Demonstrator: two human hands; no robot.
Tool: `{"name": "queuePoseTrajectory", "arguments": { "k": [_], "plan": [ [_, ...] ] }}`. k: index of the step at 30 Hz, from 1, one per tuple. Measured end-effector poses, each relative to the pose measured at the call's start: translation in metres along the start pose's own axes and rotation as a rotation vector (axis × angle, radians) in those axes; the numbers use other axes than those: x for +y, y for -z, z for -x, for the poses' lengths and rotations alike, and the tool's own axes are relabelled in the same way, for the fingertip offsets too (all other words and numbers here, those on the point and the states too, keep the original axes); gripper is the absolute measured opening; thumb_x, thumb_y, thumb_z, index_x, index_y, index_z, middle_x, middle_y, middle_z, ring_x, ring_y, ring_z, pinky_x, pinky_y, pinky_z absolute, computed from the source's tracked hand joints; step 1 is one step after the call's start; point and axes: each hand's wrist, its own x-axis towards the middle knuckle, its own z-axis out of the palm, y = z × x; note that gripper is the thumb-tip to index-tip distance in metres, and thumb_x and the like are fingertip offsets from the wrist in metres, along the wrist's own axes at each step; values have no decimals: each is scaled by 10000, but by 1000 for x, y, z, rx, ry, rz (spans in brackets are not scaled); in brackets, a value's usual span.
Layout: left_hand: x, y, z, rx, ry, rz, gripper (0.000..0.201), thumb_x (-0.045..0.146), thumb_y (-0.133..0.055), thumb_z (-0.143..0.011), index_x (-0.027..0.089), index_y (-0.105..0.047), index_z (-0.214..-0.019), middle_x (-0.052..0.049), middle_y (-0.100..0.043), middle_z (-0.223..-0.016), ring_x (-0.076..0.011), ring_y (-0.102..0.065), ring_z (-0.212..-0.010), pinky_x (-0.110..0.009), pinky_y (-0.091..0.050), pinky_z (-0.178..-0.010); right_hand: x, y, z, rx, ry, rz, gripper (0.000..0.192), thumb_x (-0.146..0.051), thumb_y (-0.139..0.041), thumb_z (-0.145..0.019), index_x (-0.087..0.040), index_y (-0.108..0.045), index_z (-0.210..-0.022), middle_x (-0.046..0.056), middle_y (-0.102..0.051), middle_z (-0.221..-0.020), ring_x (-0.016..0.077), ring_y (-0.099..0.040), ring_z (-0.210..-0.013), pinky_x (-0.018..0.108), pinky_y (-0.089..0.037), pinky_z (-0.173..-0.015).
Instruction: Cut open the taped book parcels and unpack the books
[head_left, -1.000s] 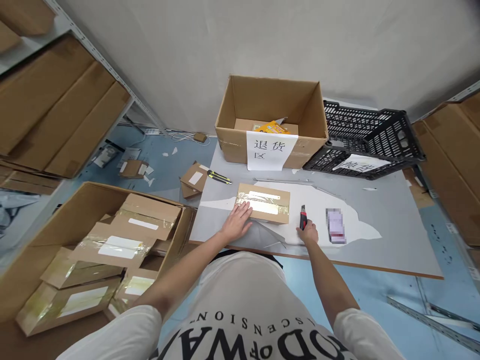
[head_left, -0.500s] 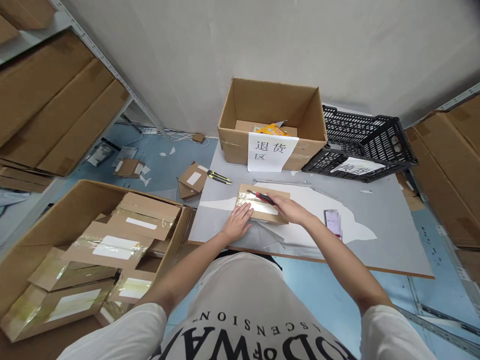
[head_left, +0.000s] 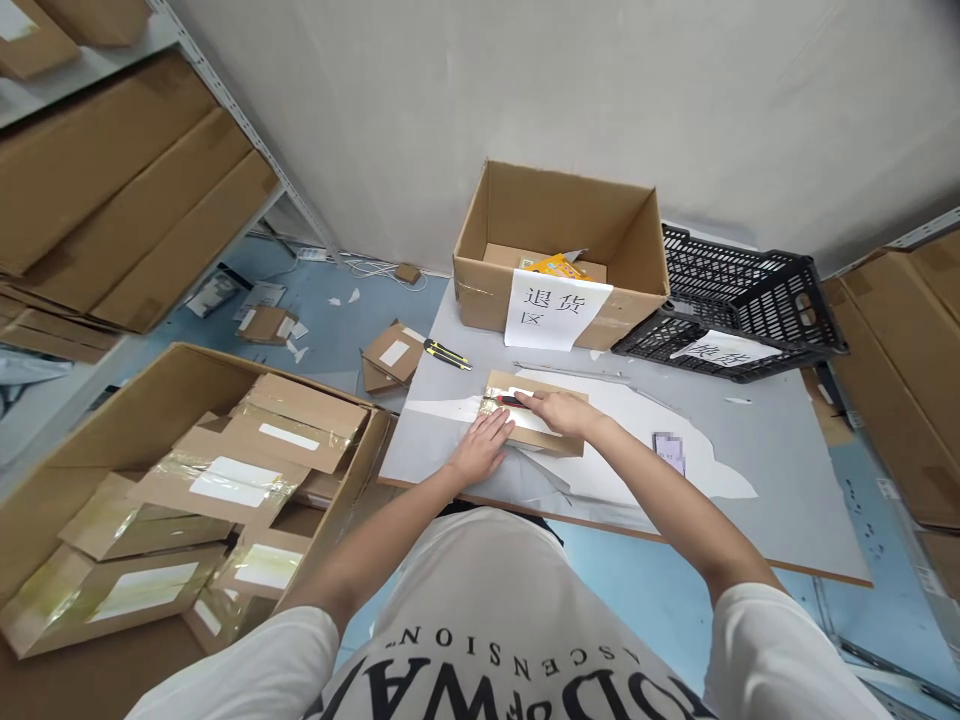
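Note:
A small cardboard box point(head_left: 568, 447) with clear tape and a white label lies on the table in front of me. My left hand point(head_left: 484, 443) rests open on the box's left front corner, fingers stretched out. In my right hand point(head_left: 559, 411) is a red and black utility knife point(head_left: 510, 400), held low over the taped top with its tip toward the left end. Whether the blade is in the tape, I cannot tell. A second cutter, yellow and black point(head_left: 448, 354), lies on the table's back left, apart from both hands.
Behind the small box stands a large open carton point(head_left: 480, 300) with a paper sign, beside a black plastic crate point(head_left: 750, 290). A phone point(head_left: 669, 452) lies on the right. To my left, a big carton point(head_left: 184, 362) holds several taped boxes. The grey table point(head_left: 795, 480) has a wooden edge.
My right hand has moved left along the box with the utility knife, toward the left end. My left hand stays on the corner. The whole view has shifted slightly.

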Motion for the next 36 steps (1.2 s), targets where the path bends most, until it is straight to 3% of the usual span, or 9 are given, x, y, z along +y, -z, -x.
{"name": "queuePoseTrajectory", "arguments": {
  "k": [9,16,22,30,36],
  "plan": [
    [-2,-1,-1,10,-5,37,576,242,-510,-823,141,-368,-1371,-134,-316,-1472,-260,-214,-1385,-462,-226,-1107,-9,11,-1,-36,-6,146,647,-68,-367,-855,-285,-225,-1447,119,-594,-1156,206,-666,-833,287,-449,-708],
    [-4,-10,-4,52,23,26,435,198,-400,-900,179,-424,-1335,-114,-409,-1421,-225,-276,-1366,-449,-276,-1084,-14,15,-4,-25,2,143,577,-104,-345,-887,-260,-252,-1435,139,-602,-1133,228,-665,-842,309,-454,-715],
    [-9,-16,-6,54,29,-21,439,135,-348,-903,188,-443,-1328,-106,-438,-1403,-217,-312,-1350,-441,-285,-1081,-17,16,-7,-23,-5,140,537,-114,-337,-899,-248,-286,-1417,144,-608,-1119,236,-659,-875,302,-454,-704],
    [-6,-20,0,37,31,-38,555,37,-350,-820,198,-434,-1344,-96,-418,-1419,-213,-317,-1349,-439,-295,-1079,6,10,21,-87,17,138,653,-143,-482,-837,-284,-249,-1430,122,-623,-1063,244,-656,-863,285,-442,-668],
    [-6,-19,-3,41,48,-35,569,31,-356,-810,199,-431,-1348,-96,-426,-1414,-213,-320,-1348,-420,-283,-1085,20,17,49,-118,-76,123,565,-99,-390,-857,-305,-363,-1383,116,-647,-1003,228,-658,-798,293,-427,-646]
  ]
}}
